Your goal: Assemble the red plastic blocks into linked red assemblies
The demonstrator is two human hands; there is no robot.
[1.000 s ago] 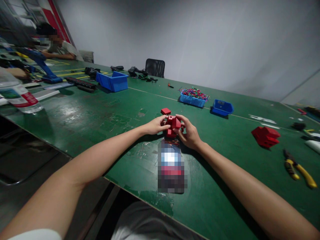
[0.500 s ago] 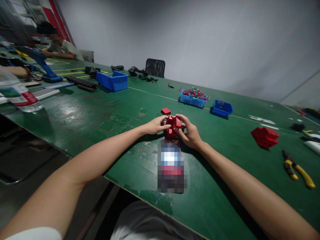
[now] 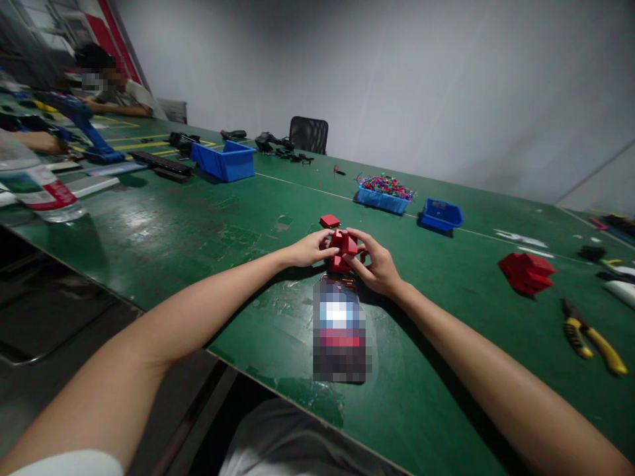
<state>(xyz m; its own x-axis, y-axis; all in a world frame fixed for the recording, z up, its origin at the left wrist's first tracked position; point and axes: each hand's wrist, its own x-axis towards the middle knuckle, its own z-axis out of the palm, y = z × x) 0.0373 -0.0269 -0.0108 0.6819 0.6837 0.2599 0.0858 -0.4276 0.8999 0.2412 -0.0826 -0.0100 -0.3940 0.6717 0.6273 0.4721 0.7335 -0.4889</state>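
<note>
Red blocky parts (image 3: 340, 264) are held between both hands at the middle of the green table (image 3: 188, 238). My left hand (image 3: 311, 248) grips them from the left, thumb and fingers against the red surface. From the right, my right hand (image 3: 376, 262) closes its thumb and fingers on the upper red piece. Just beyond the hands lies a small flat red piece (image 3: 329, 221). A phone (image 3: 342, 330) with a blurred screen lies right below the held parts. How the red pieces join is too small to tell.
At the right are another red block (image 3: 526, 272) and yellow-handled pliers (image 3: 590, 337). Farther back stand a blue bin of colourful pieces (image 3: 383, 198), a smaller blue tray (image 3: 440, 215) and a large blue bin (image 3: 225, 162). A bottle (image 3: 40, 185) and a seated person are at the left.
The fingers of my right hand and the upper red piece have shifted very slightly to the left. Both hands keep their hold.
</note>
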